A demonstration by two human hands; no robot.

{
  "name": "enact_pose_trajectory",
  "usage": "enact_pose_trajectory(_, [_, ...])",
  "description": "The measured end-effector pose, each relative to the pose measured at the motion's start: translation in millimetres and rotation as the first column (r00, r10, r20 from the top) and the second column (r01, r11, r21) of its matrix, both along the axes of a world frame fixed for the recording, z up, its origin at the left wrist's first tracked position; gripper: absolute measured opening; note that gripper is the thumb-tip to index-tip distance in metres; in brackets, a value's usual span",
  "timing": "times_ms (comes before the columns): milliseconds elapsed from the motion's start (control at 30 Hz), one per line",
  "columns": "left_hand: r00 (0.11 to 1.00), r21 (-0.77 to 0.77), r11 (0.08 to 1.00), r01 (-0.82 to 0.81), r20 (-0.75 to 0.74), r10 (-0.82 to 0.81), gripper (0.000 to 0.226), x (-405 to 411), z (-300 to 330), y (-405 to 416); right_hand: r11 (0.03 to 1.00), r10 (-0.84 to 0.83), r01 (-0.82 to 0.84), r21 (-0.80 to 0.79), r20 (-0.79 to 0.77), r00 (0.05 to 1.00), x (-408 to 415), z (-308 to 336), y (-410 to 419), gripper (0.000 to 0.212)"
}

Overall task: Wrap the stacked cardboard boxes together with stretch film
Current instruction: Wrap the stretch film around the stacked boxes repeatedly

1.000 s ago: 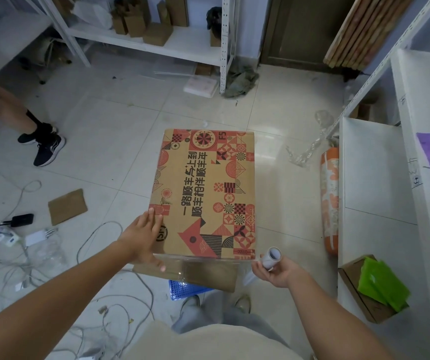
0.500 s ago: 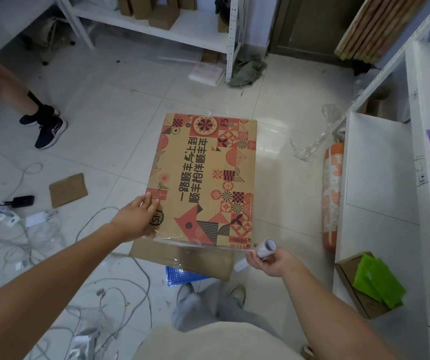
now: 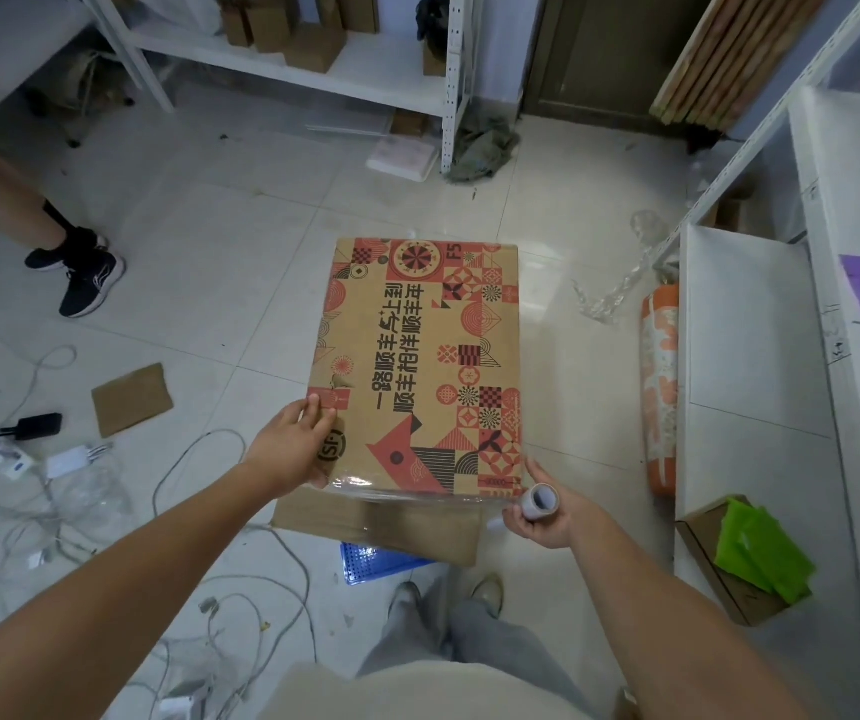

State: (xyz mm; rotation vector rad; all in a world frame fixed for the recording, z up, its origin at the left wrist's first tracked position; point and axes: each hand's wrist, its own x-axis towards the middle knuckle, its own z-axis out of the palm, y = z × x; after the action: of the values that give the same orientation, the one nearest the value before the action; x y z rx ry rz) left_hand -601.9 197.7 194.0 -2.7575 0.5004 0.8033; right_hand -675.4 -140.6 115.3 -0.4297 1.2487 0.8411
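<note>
A head-worn camera looks down at a tiled floor point(image 3: 220, 241) with white shelving point(image 3: 750, 314) along the right and far sides. The largest thing in the middle is a stack of cardboard boxes point(image 3: 417, 356); the printed top box, patterned in orange and black, stretches away from both sets of fingers, and a plain brown box edge shows beneath its near end.

The boxes look stiff and flat-sided, probably light enough to steady with one palm, though their weight cannot be read from here. Their corners are the firm places to bear on. The stretch film point(image 3: 407, 492) is the opposite: thin, glossy, clingy and easily torn or bunched, so it likely needs steady tension from the roll, not a pinch on the sheet itself.

A band of clear film runs along the near edge of the top box, between the two hands. The left hand point(image 3: 290, 444) lies flat on the near left corner of the box top, fingers straight and pressing down, forearm reaching forward from the lower left. The right hand point(image 3: 547, 514) sits just off the near right corner, fingers curled round a small film roll point(image 3: 539, 498) whose hollow core faces the camera; the index finger points toward the box edge.

Loose cables point(image 3: 241, 605) trail left of the forearm.
</note>
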Motion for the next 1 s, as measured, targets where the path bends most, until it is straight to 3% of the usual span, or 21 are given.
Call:
enact_pose_trajectory(333, [1.000,-0.018,1.000,0.022,-0.008,-0.022,0.098,7.1,2.0,15.8,0.998,0.046,-0.044,-0.042,0.046,0.998,-9.4,-1.4,17.9,0.041])
enact_pose_trajectory(567, [0.996,-0.117,0.989,-0.094,-0.020,0.092,0.095,7.8,2.3,19.9,1.000,0.000,0.001,-0.023,0.036,0.999,-22.4,-1.1,29.0,0.041])
enact_pose_trajectory(700, [0.997,-0.090,0.993,-0.071,0.008,0.072,0.093,5.8,-0.5,15.5,0.996,0.002,-0.003,-0.089,-0.011,1.000,-30.5,-9.9,13.8,0.026])
enact_pose_trajectory(1000, [0.998,-0.008,0.998,-0.065,-0.004,0.065,0.094,1.8,-1.0,10.8,0.992,0.061,-0.064,-0.111,-0.029,0.998,-24.4,-14.3,-4.0,0.021])
